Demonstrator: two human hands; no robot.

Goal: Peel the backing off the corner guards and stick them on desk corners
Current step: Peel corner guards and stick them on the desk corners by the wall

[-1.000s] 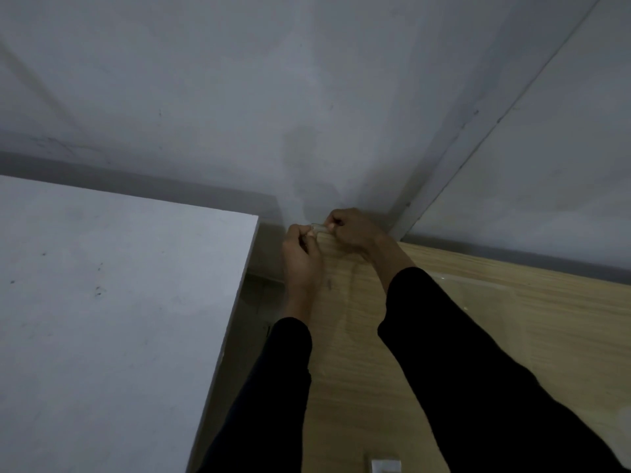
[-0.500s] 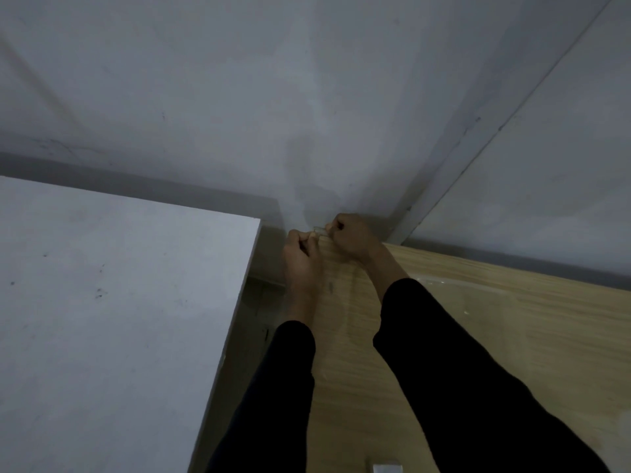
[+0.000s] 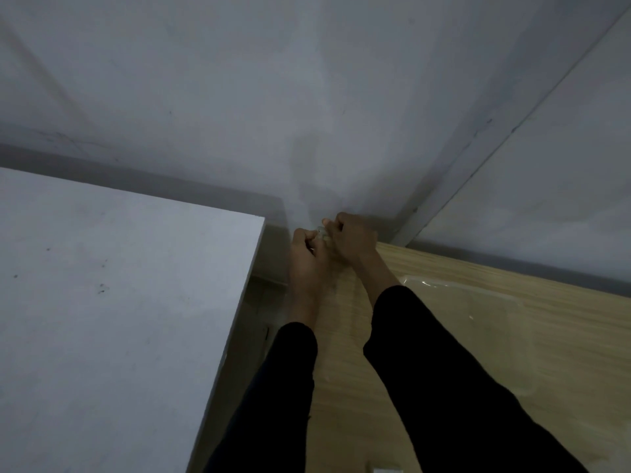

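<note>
A small clear corner guard (image 3: 321, 231) sits at the far left corner of the light wooden desk (image 3: 532, 349), close to the wall. My left hand (image 3: 305, 259) and my right hand (image 3: 351, 238) meet there, both with fingers curled, pinching the guard from either side. Most of the guard is hidden by my fingers. Whether it touches the desk corner I cannot tell. Both arms wear black sleeves.
A white tabletop (image 3: 112, 312) fills the left, with a narrow dark gap between it and the wooden desk. A clear plastic bag (image 3: 478, 312) lies on the desk to the right. A small white piece (image 3: 387, 470) shows at the bottom edge. Grey walls rise behind.
Both hands have stayed at the desk corner; the right hand's fingers have shifted slightly closer to the left hand over the guard.
</note>
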